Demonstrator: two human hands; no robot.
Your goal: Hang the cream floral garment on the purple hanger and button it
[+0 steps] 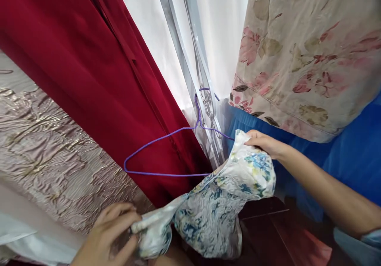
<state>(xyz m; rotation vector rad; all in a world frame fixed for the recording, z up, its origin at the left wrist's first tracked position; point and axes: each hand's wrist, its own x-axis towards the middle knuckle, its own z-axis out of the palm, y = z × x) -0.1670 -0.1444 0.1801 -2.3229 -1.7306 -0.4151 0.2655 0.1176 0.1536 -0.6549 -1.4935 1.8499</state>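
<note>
A white top (214, 202) with a blue and yellow floral print is stretched between my two hands. My left hand (113, 228) pinches the end of its left sleeve, low in the view. My right hand (262, 141) grips the top's other shoulder, thumb over the cloth. A purple hanger (154, 139) has its right end covered by that shoulder, while its left end sticks out bare above the neckline. The hanger's hook lies at some pale straps or strips; whether it hangs from them I cannot tell.
Long red cloth (98, 79) and a textured pink-gold fabric (53, 159) hang on the left. Pale grey strips (175, 31) run down the middle before white cloth (223, 27). At right are a cream floral garment (297, 59) and blue cloth (354, 159). Dark brown floor or furniture (268, 234) shows below.
</note>
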